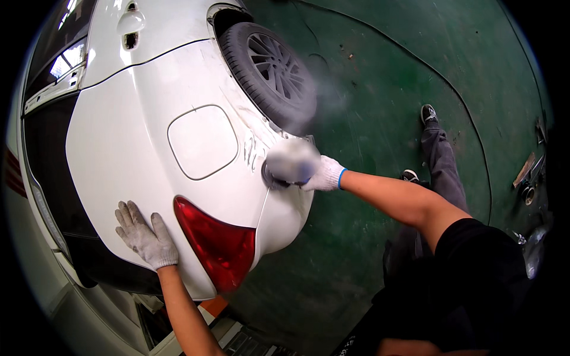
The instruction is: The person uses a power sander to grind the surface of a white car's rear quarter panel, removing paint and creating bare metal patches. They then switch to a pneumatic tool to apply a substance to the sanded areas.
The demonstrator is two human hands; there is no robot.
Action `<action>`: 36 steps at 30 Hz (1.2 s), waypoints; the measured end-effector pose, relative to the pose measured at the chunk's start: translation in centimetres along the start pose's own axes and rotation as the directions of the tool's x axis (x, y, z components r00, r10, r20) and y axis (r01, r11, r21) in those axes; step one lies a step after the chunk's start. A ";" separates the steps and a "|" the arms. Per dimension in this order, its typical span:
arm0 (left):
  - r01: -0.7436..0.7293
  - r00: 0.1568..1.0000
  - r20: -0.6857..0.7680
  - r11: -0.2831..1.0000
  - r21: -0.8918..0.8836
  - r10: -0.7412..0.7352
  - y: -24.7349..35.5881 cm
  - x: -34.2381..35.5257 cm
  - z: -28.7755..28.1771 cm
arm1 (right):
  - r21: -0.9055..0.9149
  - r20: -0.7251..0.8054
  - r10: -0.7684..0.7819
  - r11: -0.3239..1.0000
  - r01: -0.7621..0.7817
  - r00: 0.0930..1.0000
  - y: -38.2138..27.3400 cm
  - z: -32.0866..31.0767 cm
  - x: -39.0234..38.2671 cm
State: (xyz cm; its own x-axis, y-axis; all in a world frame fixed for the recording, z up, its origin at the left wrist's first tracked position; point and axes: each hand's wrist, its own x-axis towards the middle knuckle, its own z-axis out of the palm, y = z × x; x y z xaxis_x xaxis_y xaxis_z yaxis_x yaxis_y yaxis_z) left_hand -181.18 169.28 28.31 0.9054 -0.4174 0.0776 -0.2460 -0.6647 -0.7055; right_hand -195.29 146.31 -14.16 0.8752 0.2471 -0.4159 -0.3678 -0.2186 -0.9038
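Note:
My gloved left hand (146, 237) lies flat on the white car's rear body (139, 160), fingers spread, to the left of the red tail light (217, 246). My gloved right hand (327, 175) grips a power sander (292, 160), whose upper part is blurred. Its dark round pad meets the bodywork between the tail light and the rear wheel (273, 71). Scuffed, scraped patches (250, 153) show on the paint just left of the sander. The square fuel flap (202, 142) is closed.
Pale dust hangs beside the wheel. A dark cable (439, 74) curves across the green floor (368, 237). My legs and shoes (428, 114) are on the right. Scraps and a small round metal part (528, 194) lie at the far right.

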 end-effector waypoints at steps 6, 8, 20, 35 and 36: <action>-0.023 0.999 -0.023 1.000 -0.014 0.023 -0.2 0.1 0.1 | -0.027 0.080 0.054 0.998 -0.052 0.995 1.7 1.7 0.0; -0.028 0.999 -0.020 0.999 -0.019 0.028 -0.2 0.0 0.1 | 0.064 0.000 0.020 0.998 -0.020 1.000 2.4 2.3 0.4; -0.016 1.000 -0.005 0.999 -0.028 0.016 -0.1 0.0 -0.1 | 0.260 -0.220 0.084 0.965 -0.025 0.972 -2.3 -3.2 1.3; 0.027 0.999 0.040 0.997 -0.067 -0.024 0.2 0.3 -0.7 | 0.190 0.029 -0.034 0.981 0.027 0.999 -5.3 -10.2 4.7; 0.026 0.999 0.036 0.997 -0.075 -0.023 0.2 0.3 -0.7 | 0.260 0.017 -0.071 0.964 0.064 0.997 -5.9 -10.5 5.0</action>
State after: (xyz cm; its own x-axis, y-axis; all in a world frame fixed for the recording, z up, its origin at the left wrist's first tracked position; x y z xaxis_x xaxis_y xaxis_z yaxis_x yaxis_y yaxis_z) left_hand -181.20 168.55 28.71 0.9226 -0.3796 0.0686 -0.2479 -0.7197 -0.6486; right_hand -185.41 138.91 -9.84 0.8936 0.2781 -0.3524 -0.3799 0.0502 -0.9237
